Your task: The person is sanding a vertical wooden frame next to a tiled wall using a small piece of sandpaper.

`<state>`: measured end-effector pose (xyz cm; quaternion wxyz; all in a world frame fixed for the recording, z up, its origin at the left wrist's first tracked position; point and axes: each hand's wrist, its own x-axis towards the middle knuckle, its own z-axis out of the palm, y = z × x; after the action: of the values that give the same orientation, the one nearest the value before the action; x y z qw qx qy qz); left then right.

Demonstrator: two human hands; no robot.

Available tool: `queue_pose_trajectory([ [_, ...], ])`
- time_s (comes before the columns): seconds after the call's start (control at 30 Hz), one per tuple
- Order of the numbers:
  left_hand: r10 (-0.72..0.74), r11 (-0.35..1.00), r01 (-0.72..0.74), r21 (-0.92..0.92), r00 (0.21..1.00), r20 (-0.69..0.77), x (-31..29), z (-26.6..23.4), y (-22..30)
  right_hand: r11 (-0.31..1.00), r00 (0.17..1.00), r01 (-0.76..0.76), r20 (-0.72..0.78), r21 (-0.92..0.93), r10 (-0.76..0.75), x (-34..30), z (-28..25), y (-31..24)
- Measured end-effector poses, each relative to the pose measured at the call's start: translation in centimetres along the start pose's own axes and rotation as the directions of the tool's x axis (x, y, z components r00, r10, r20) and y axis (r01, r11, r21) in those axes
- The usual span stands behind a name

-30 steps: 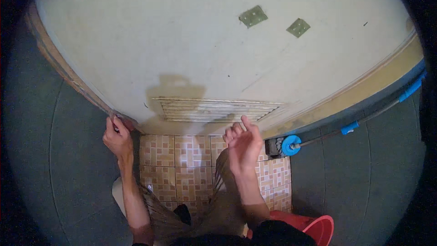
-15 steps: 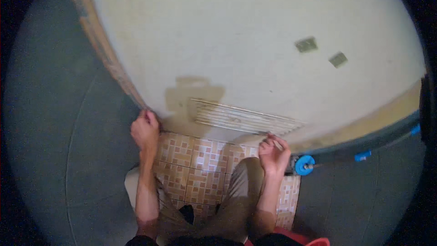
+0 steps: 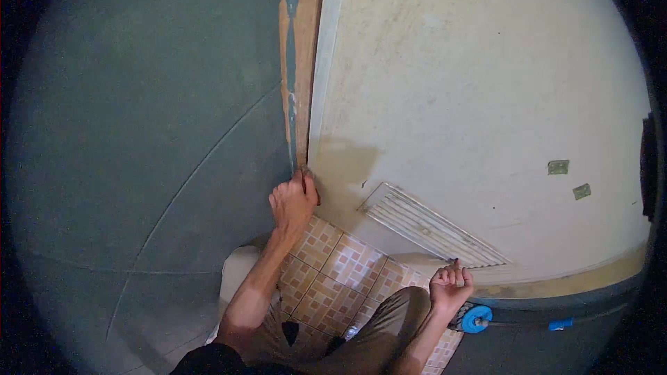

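Observation:
A pale door (image 3: 445, 62) stands before me with a slatted vent grille (image 3: 434, 226) low on it. My left hand (image 3: 294, 200) is closed at the foot of the wooden door frame (image 3: 304, 83), beside the door's left edge. Whatever its fingers grip there is too hidden to name. Just below the grille's lower right corner is my right hand (image 3: 450, 286), its fingers curled in toward the palm. A small dark bit shows at its fingertips, and I cannot tell what it is.
Dark green wall (image 3: 174, 97) flanks the frame on the left. Patterned floor tiles (image 3: 333, 285) lie between my legs. A blue disc-shaped piece (image 3: 476, 319) stands at the wall base by my right hand. Two small green patches (image 3: 558, 167) are on the door.
My view has swung left, so the frame and door edge sit nearer the middle. Both hands keep about the same places, the left at the frame and the right by the grille.

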<state>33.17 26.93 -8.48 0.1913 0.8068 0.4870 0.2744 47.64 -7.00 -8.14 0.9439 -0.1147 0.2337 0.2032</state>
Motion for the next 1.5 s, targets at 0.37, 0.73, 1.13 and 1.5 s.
queue_pose_trajectory([
  [0.37, -0.045, 0.998, 0.046, 0.034, 0.998, -0.044, 1.5, -0.8, 0.7, 0.999, 0.999, -0.008, 0.047, -0.037, 0.010, -0.1, -0.5, 0.0],
  [0.73, -0.023, 0.994, 0.017, 0.104, 0.998, 0.053, 3.2, 0.8, 2.9, 0.988, 0.997, -0.081, -0.025, -0.128, 0.079, -4.5, 3.7, 3.0],
  [1.13, 0.031, 0.989, -0.033, 0.143, 0.999, 0.014, 5.1, 0.5, 4.4, 0.851, 0.893, -0.451, -0.124, -0.268, 0.434, -6.9, 11.5, 7.9],
  [1.5, 0.039, 0.994, -0.036, 0.104, 0.999, -0.028, 6.1, 0.4, 4.4, 0.804, 0.850, -0.527, -0.190, -0.275, 0.492, -5.4, 11.3, 8.1],
])
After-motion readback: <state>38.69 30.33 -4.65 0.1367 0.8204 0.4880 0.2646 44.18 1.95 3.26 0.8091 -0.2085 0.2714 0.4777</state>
